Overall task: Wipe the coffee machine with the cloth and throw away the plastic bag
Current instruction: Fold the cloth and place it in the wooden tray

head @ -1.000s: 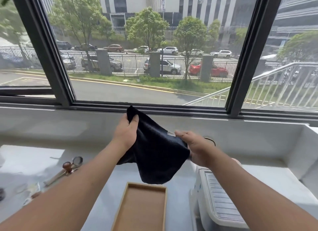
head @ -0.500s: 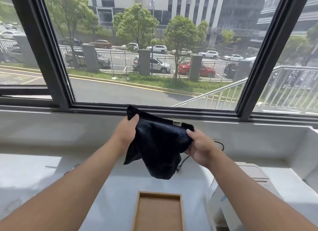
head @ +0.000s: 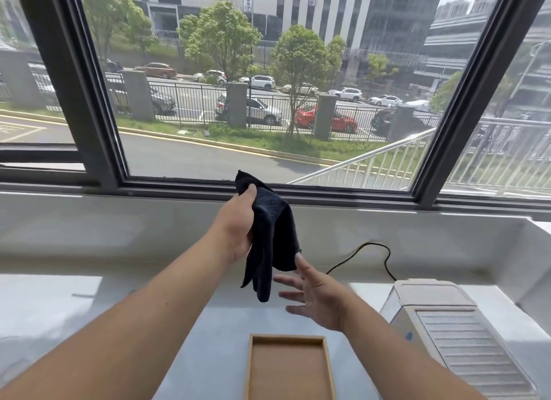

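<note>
A black cloth (head: 274,235) hangs in the air above the white counter, pinched at its top corner by my left hand (head: 238,224). Just below and to the right, my right hand (head: 316,298) is spread with fingers apart, holding nothing, its fingertip near the cloth's lower edge. The white coffee machine (head: 447,328) with a ribbed top stands at the right on the counter. No plastic bag is in view.
A shallow wooden tray (head: 326,367) lies on the white counter (head: 119,292) near the front, between my arms. A black power cord (head: 372,250) runs from the wall to the machine. A large window and a white ledge close off the back.
My right hand has let go of the cloth and dropped below it, fingers spread. The cloth now hangs folded from my left hand alone. The view has shifted to the right.
</note>
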Demonstrator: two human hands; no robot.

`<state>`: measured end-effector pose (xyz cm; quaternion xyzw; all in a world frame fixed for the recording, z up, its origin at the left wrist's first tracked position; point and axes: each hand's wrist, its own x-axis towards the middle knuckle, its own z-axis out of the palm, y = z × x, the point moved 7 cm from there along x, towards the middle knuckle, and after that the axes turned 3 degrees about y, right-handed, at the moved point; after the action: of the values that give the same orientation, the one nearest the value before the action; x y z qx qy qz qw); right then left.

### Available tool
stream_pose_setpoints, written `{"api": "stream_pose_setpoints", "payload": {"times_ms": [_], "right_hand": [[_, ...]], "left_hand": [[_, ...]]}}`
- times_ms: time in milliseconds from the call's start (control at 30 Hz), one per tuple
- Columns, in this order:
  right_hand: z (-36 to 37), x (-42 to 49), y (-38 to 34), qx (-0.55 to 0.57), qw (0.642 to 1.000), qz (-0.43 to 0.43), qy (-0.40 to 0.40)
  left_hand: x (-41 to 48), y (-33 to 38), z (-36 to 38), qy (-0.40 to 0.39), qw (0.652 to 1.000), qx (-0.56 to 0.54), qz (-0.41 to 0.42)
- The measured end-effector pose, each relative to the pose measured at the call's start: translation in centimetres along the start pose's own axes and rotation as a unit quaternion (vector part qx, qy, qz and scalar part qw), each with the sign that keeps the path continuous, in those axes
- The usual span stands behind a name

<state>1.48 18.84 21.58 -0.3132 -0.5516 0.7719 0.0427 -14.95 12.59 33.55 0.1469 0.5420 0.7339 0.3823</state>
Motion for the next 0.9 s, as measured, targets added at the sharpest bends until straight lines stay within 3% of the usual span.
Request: {"api": "stream_pose_setpoints", "payload": {"times_ms": [133,400,533,633,733,800,900], "right_hand": [[1.1,0.5,0.1,-0.022,1.0,-0.008,0.008],[-0.5,1.7,-2.2,0.062,0.989,-0.099,0.088],[-2.7,1.1,-3.1,0.08,0.986,-0.1,0.111],[-4.3,0.9,-3.6,0.096,0.985,-0.085,0.116],[-5.4,0.7,-4.2,0.1,0.99,-0.074,0.063],[-5.9,0.5,-4.5,0.083,0.994,-0.073,0.015],[-7.8,0.8,-4.4,0.059,0.996,-0.059,0.02]], "left_hand": [[0.0,-0.1,-0.3,-0.02,0.999,-0.021,-0.029],[1.4,-1.0,-2.7,0.005,0.998,-0.024,-0.061],[2.4,-2.6,-5.2,0.051,0.992,0.071,-0.092],[2.6,-4.7,-6.1,0.025,0.976,0.168,-0.135],[2.1,-6.7,-5.9,-0.046,0.969,0.177,-0.168],[2.3,-7.5,-6.3,-0.035,0.975,0.142,-0.166],[2.8,-8.1,-6.6,-0.034,0.97,0.198,-0.139]]}}
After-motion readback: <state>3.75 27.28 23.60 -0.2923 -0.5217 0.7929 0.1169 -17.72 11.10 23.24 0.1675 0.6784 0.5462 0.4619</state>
